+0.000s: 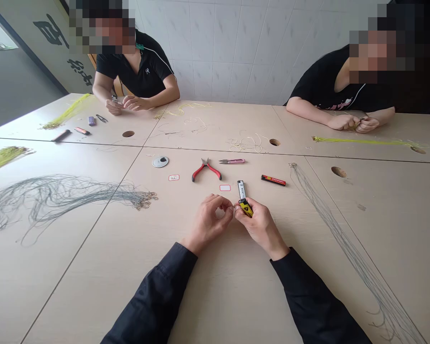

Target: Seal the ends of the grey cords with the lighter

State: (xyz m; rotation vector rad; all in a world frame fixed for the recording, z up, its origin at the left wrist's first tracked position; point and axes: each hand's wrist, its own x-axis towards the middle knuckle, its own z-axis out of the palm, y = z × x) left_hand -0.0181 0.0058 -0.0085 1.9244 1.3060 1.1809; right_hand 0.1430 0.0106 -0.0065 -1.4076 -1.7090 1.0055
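1. The yellow-and-black lighter (pixel 246 207) is in the right hand (pixel 261 222), tilted between the curled fingers and thumb, near the middle of the counter (pixel 232 291).
2. It looks light, stiff and rather smooth, so it could slip. The long sides of its body seem the surest hold.
3. The left hand (pixel 209 220) is curled into a ring, thumb and forefinger nearly closed beside the right thumb. Whether a fine thread or bit is pinched there, I cannot tell.
4. Just beyond the lighter lies a narrow silver-faced piece (pixel 241 188); whether they touch is unclear. A push forward could nudge it.
5. Farther out are red-handled pliers (pixel 194 173), pink snips (pixel 232 161), a red lighter (pixel 273 180), a round disc (pixel 160 162) and two small labels (pixel 174 177) (pixel 225 188). The pliers' and snips' points call for care.
6. Grey strands (pixel 93 191) lie to the left and more (pixel 344 242) run down the right; soft and fine, they would likely snag a sleeve. That bounds sideways movement; drawing back toward the forearms looks easier.
7. A seam and a round hole (pixel 338 171) to the right could catch small pieces. Two people (pixel 139 71) (pixel 329 86) work across the counter's far edge.
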